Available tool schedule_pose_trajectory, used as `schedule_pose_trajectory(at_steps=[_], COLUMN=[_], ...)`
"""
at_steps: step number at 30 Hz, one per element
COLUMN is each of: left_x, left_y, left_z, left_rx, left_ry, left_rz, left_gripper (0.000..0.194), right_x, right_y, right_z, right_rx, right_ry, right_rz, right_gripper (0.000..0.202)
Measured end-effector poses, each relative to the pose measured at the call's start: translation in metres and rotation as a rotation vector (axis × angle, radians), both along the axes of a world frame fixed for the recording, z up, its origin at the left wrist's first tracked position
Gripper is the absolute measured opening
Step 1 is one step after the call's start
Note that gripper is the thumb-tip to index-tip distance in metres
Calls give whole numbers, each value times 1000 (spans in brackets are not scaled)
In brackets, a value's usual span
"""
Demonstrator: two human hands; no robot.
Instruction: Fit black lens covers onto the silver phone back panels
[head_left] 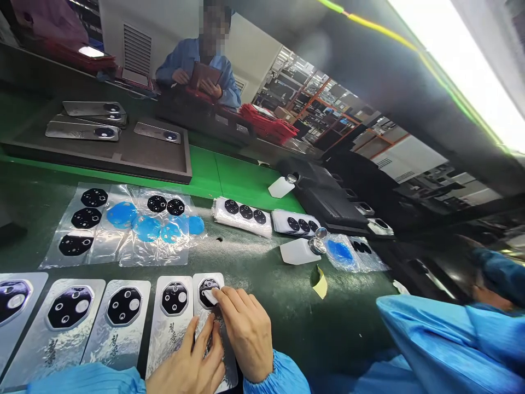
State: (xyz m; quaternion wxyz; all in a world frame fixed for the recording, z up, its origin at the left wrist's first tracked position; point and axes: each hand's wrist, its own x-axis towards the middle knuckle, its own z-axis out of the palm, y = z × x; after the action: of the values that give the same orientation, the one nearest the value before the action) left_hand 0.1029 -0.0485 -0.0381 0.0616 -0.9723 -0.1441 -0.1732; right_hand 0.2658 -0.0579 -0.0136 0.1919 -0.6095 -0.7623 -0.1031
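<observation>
Silver phone back panels (pixel 118 345) with black octagonal camera plates lie in a row along the near edge of the table. My left hand (pixel 191 358) rests on the rightmost panel (pixel 223 355), fingers stretched out and apart, also reaching over the edge of the panel beside it (pixel 158 345). At the top of that rightmost panel, my right hand (pixel 248 334) pinches a small white piece (pixel 210 297), perhaps a wipe or a film. The piece is against the black camera plate (pixel 208 285) and partly covers it. My fingertips hide one end of the piece.
Plastic sheets (pixel 115 251) with black plates and blue films lie behind the panels. Beyond are stacked sheets (pixel 241 216), white bottles (pixel 299 251), (pixel 281 187) and a yellow scrap (pixel 319 283). A dark tray (pixel 147 164) holds more panels. A blue-sleeved person (pixel 451 339) is at the right.
</observation>
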Motion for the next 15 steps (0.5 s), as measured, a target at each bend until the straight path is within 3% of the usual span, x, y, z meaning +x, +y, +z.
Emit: schedule_pose_trajectory(at_steps=[3, 8, 12, 15], left_x=[0, -1, 0, 0], left_y=[0, 0, 0, 0], left_z=[0, 1, 0, -1], left_rx=[-2, -13, 17, 21], left_ry=[-5, 15, -12, -11], left_rz=[0, -16, 2, -7], left_gripper=[29, 45, 31, 37], right_x=[-1, -1, -1, -1], right_y=[-2, 0, 0, 0], right_z=[-1, -2, -2, -2], right_rx=[3, 6, 11, 13], right_ry=[-20, -15, -17, -13], right_rz=[-11, -4, -11, -3], right_gripper=[30, 29, 30, 31])
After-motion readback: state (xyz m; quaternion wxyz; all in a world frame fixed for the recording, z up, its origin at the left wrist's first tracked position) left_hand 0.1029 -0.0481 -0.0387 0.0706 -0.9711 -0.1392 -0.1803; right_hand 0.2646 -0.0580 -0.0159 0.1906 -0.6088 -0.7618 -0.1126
